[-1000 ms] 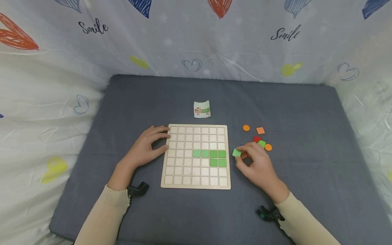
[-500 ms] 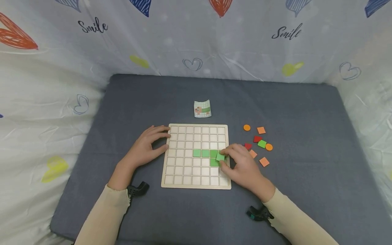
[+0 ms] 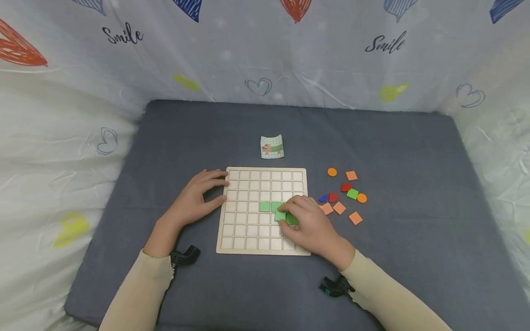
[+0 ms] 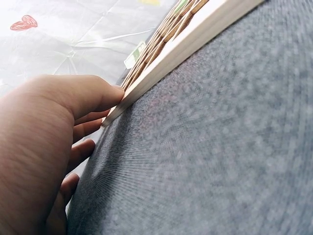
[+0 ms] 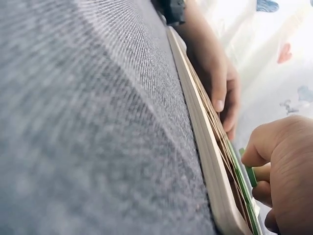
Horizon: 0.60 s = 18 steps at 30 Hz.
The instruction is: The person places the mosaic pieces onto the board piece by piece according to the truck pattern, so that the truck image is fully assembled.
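Note:
A wooden grid board (image 3: 241, 233) lies in the middle of the table in the head view, with several green square tiles in its cells. Two light green tiles (image 3: 265, 207) show in one row; darker green tiles (image 3: 291, 219) are partly covered by my right hand (image 3: 308, 225). That hand pinches a loose green square tile (image 3: 280, 215) between thumb and fingers, low over the board. In the right wrist view the pinched tile (image 5: 251, 176) stands tilted above the board. My left hand (image 3: 189, 202) rests with relaxed fingers against the board's left edge, its thumb touching the wooden side (image 4: 146, 81).
Right of the board lie loose pieces: orange squares (image 3: 355, 218), orange discs (image 3: 332, 172), red pieces (image 3: 333, 197), a blue piece (image 3: 323, 198) and a green square (image 3: 352, 193). Behind the board lies a small picture card (image 3: 272, 147). A printed curtain (image 3: 323, 59) surrounds the grey table (image 3: 198, 133).
My right hand has carried the green tile leftward from the loose pieces onto the board, uncovering the blue piece and orange squares. My left hand stays at the board's edge.

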{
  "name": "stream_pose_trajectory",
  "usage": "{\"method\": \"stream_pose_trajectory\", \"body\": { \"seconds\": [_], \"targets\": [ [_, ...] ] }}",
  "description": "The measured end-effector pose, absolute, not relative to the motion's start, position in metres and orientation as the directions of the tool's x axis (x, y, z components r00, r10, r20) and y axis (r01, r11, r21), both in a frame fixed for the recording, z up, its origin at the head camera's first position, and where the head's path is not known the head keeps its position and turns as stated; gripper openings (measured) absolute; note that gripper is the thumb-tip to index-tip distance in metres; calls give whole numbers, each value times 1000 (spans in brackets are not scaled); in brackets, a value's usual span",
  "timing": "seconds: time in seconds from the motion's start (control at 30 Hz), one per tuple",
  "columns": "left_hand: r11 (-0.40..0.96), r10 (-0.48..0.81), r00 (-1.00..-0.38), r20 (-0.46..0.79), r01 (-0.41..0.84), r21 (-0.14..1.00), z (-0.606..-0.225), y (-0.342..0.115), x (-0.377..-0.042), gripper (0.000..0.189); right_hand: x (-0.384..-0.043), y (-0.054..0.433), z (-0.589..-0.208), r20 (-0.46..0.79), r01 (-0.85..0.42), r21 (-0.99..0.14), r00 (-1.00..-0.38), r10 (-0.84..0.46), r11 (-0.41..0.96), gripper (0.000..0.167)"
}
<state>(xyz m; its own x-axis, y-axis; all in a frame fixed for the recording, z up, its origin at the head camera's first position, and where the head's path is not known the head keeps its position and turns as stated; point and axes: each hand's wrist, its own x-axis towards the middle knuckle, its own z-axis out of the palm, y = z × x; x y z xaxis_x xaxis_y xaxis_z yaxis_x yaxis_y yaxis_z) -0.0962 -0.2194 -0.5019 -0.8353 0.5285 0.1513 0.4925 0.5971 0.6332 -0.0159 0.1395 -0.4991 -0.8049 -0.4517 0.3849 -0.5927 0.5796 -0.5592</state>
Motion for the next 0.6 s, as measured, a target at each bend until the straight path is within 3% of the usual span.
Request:
{"method": "stream_pose_trajectory", "body": {
  "seconds": [0.6],
  "targets": [
    [592,528,-836,149,488,641,-503,-223,-96,41,-21,131,-506,404,-648,-469,-761,-507,600,16]
  ]
}}
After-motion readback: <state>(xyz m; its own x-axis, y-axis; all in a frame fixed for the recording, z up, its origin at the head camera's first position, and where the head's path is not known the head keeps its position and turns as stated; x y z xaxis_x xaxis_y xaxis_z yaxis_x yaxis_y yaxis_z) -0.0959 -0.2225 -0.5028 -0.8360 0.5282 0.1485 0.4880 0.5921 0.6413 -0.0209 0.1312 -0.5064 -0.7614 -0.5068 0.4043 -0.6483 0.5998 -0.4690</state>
